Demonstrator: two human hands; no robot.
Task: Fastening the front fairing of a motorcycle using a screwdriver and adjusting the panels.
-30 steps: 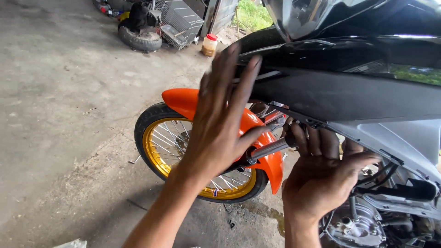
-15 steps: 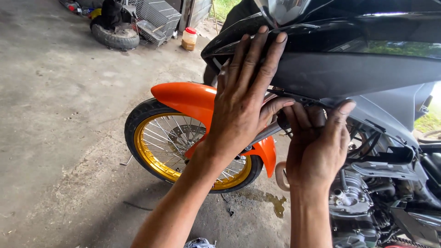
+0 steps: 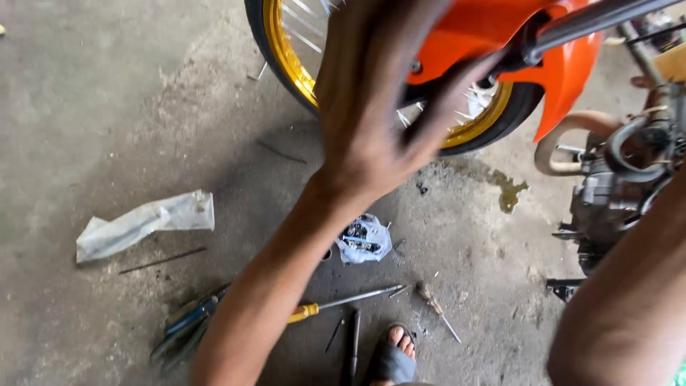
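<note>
The left hand [image 3: 375, 107], motion-blurred, is raised with fingers spread and nothing grasped, in front of the spoked front wheel with gold rim and black tyre [image 3: 493, 129] and the glossy orange plastic mudguard [image 3: 564, 68], which it partly hides; whether it touches them cannot be told. Only the right forearm [image 3: 629, 300] is seen at the frame's right edge, so that hand's state cannot be reported. A yellow-handled screwdriver [image 3: 343, 304], a crumpled clear plastic bag of small dark parts [image 3: 364, 239] and a flattened white plastic wrapper [image 3: 143, 225] are laid on the grey concrete floor [image 3: 107, 107] beside a sandalled foot [image 3: 396, 354], apparently kept within reach of the motorcycle.
</note>
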